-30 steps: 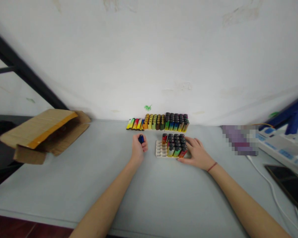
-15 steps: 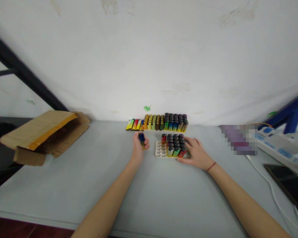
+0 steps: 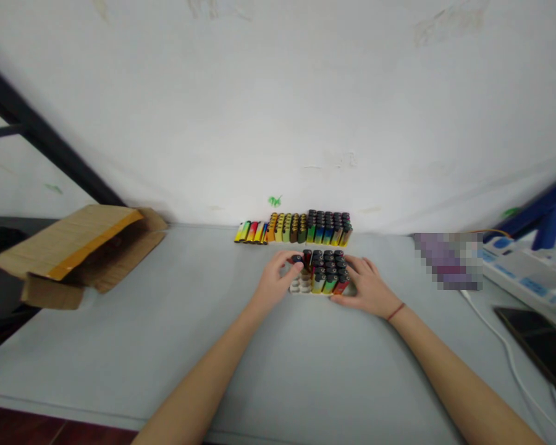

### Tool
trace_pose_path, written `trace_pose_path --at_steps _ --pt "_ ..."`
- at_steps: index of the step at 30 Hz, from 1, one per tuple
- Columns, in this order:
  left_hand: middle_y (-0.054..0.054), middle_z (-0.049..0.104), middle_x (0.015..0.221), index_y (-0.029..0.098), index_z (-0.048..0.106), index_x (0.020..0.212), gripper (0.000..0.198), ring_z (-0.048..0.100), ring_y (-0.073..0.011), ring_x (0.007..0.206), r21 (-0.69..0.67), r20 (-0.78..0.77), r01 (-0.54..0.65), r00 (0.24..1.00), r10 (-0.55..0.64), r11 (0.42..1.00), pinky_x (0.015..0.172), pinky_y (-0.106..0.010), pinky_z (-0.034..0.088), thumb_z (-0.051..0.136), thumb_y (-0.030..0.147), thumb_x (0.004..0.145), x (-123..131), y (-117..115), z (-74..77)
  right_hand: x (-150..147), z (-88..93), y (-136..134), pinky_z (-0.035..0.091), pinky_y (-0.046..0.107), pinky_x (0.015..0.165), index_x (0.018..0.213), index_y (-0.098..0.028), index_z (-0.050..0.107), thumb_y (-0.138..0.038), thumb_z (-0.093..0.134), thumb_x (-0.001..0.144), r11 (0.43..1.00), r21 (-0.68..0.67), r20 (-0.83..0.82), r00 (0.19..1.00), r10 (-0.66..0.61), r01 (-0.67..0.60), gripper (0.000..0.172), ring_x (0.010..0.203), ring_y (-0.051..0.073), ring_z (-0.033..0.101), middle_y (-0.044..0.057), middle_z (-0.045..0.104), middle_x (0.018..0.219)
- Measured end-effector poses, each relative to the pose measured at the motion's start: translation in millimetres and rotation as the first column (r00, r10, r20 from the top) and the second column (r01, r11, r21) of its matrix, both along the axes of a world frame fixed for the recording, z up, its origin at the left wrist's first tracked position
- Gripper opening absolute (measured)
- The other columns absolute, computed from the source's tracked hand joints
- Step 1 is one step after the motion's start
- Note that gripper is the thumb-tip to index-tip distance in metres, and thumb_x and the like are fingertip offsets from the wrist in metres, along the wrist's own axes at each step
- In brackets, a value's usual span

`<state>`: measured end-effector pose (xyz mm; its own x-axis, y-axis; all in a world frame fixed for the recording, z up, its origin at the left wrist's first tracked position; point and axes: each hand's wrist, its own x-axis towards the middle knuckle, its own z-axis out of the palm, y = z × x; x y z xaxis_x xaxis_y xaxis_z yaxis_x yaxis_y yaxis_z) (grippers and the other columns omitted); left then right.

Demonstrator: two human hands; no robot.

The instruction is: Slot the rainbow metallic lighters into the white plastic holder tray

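My left hand [image 3: 277, 279] is closed on a lighter [image 3: 297, 258] with a dark top, above the back left of a white tray [image 3: 301, 287] with round pockets. Its fingers hide most of the lighter, so I cannot tell whether it sits in a pocket. Upright lighters [image 3: 328, 272] with black tops and bright gradient bodies fill the right side of the tray. A single red lighter [image 3: 307, 255] stands farther left in the back row. My right hand [image 3: 366, 287] grips the tray's right side, thumb at the front corner, fingers along the lighters.
Behind the tray, by the wall, stand black-topped lighters [image 3: 328, 228] and a yellow-topped group [image 3: 286, 227]. Several colourful lighters [image 3: 251, 232] lie to their left. An open cardboard box [image 3: 83, 247] is at far left. A power strip [image 3: 521, 266], phone [image 3: 537, 340] and white cable are at right.
My left hand has moved right with the lighter, from left of the tray to over its back left pockets. My right hand has stayed at the tray's right side.
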<state>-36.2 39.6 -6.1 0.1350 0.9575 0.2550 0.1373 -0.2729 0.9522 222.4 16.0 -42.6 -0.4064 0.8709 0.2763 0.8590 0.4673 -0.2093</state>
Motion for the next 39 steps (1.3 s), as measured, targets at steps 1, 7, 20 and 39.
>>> trace_pose_path --at_steps 1,7,20,39 --pt "-0.006 0.069 0.101 0.024 0.074 0.093 0.017 0.06 -0.0229 0.098 0.013 -0.016 0.011 1.0 -0.011 1.0 0.094 -0.035 0.045 0.07 0.031 0.079 0 -1 0.5 0 0.0 0 0.029 0.061 0.11 0.137 -0.016 0.053 -0.075 0.054 0.079 1.0 0.001 0.0 1.0 0.001 -0.001 0.082 0.127 0.037 0.049 0.022 0.053 0.139" --pt "-0.005 0.068 0.099 0.025 0.07 0.103 0.024 0.062 -0.0193 0.09 0.089 -0.083 0.014 0.997 -0.006 0.996 0.094 -0.034 0.046 0.071 0.026 0.079 2 -4 0.1 0 1.4 0 0.029 0.059 0.111 0.136 -0.014 0.054 -0.075 0.054 0.08 1.0 0.004 0.004 1.0 0.013 -0.013 0.082 0.127 0.036 0.049 0.023 0.053 0.138" --pt "-0.009 0.064 0.112 0.022 0.066 0.116 0.028 0.061 -0.0203 0.109 0.485 -0.477 0.119 0.867 0.147 0.866 0.1 -0.037 0.047 0.051 0.03 0.094 -13 4 0.1 0 1.0 -1 0.028 0.062 0.111 0.137 -0.013 0.053 -0.073 0.057 0.079 1.0 0.003 -0.007 1.0 0.006 -0.006 0.083 0.127 0.038 0.05 0.023 0.053 0.138" --pt "-0.014 0.069 0.118 0.018 0.066 0.112 0.046 0.06 -0.0278 0.111 0.233 -0.899 -0.302 0.295 0.324 0.924 0.095 -0.04 0.045 0.029 0.042 0.099 -131 50 0.6 0 0.4 0 0.03 0.06 0.111 0.134 -0.011 0.055 -0.074 0.056 0.079 1.0 0.007 -0.008 1.0 0.011 -0.011 0.083 0.127 0.037 0.05 0.024 0.054 0.137"
